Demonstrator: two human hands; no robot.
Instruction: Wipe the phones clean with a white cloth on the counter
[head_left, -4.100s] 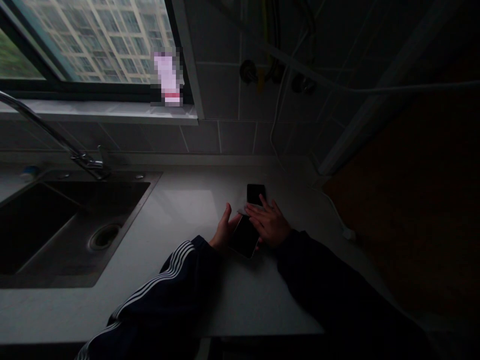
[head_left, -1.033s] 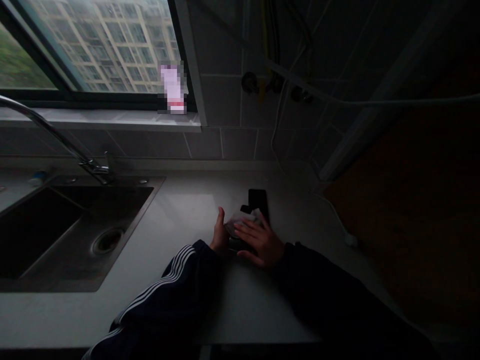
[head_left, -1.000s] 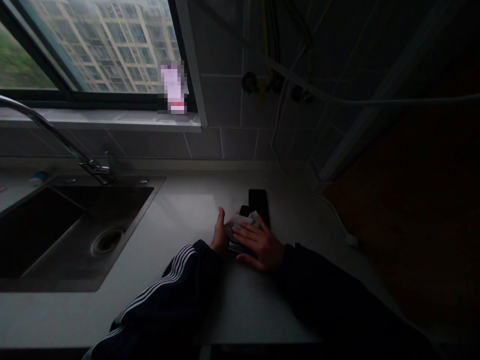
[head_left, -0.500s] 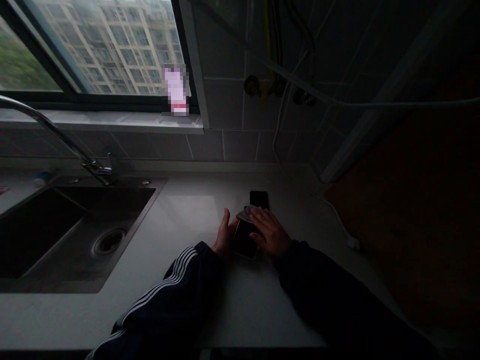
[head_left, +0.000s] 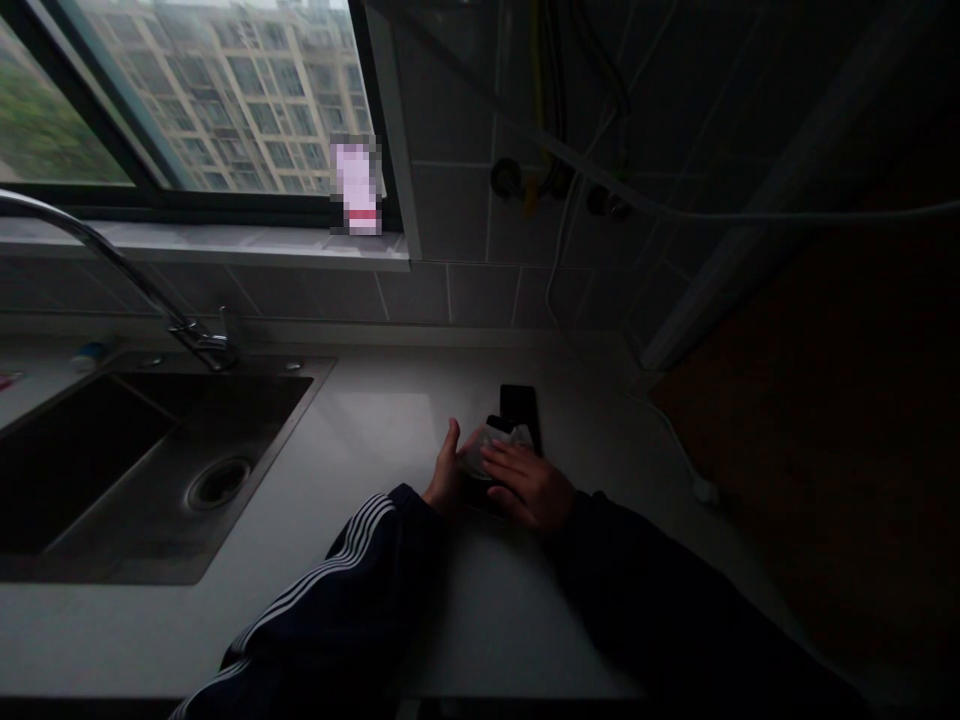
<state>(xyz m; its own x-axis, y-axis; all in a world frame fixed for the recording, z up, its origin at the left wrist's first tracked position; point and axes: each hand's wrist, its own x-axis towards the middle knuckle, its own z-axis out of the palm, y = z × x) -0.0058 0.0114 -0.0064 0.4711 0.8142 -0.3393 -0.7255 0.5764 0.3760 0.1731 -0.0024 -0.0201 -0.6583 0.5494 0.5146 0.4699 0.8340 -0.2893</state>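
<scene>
On a pale stone countertop [head_left: 390, 420] my hands work close together. My left hand [head_left: 448, 470] grips the edge of a dark smartphone [head_left: 480, 492], which is mostly hidden beneath my hands. My right hand [head_left: 526, 485] presses a crumpled white cloth [head_left: 491, 447] against that phone. Just beyond the cloth, a second black smartphone [head_left: 521, 408] lies flat on the counter, partly covered by the cloth and touching my right fingertips.
A steel sink [head_left: 142, 470] with a drain and an arched faucet [head_left: 202, 340] lies left of my arms. Behind the counter rise a tiled wall, pipes and a window sill holding a pixelated pink-white item [head_left: 356, 190]. A thin white cable runs down the right.
My right hand has slid toward my body, and the cloth now covers more of the nearer phone, whose dark face showed earlier. The view has shifted slightly.
</scene>
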